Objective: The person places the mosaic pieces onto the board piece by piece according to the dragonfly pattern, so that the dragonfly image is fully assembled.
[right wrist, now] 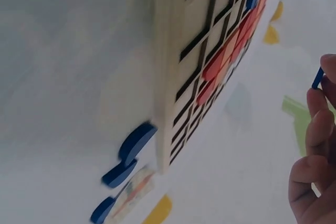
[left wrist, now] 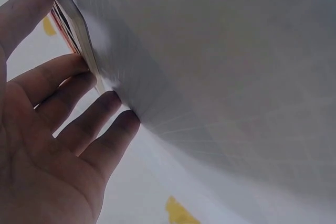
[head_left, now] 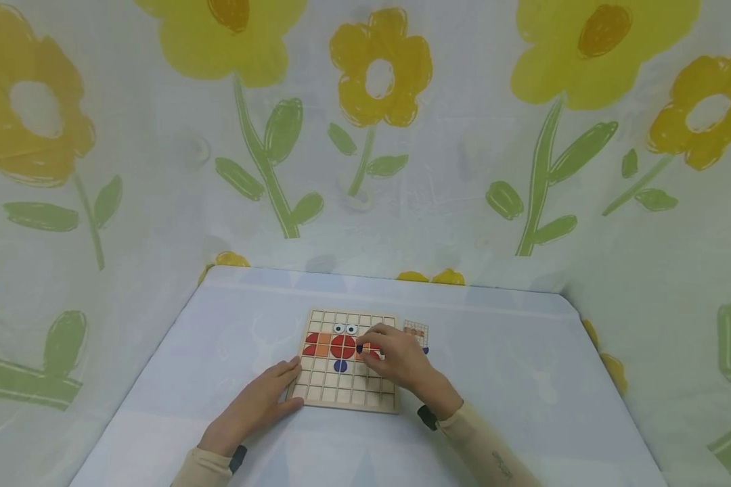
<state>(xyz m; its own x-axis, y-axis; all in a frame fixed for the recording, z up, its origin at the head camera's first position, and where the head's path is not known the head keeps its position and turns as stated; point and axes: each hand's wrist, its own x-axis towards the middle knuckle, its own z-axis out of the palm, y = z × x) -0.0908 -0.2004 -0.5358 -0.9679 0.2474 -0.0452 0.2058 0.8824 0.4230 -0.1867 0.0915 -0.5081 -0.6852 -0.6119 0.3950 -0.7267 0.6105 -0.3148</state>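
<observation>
A wooden grid board point(head_left: 321, 393) lies flat on the table. My left hand point(head_left: 256, 399) rests at its left edge; in the left wrist view the thumb and fingertips touch the board's side. Between thumb and fingertips my right hand point(head_left: 399, 355) pinches a small dark blue piece point(right wrist: 317, 78), held above the board. Red pieces point(head_left: 343, 347) form a circle near the board's middle, with red and orange pieces point(head_left: 315, 345) to the left and more partly hidden under the right hand. Two eye pieces point(head_left: 345, 329) sit above the circle, and blue pieces point(head_left: 340, 366) below it.
A small pattern card point(head_left: 415, 330) lies just beyond the board's right edge. Several loose blue pieces point(right wrist: 137, 141) lie beside that card. A flower-printed curtain point(head_left: 426, 223) stands behind the white-covered table point(head_left: 499, 406).
</observation>
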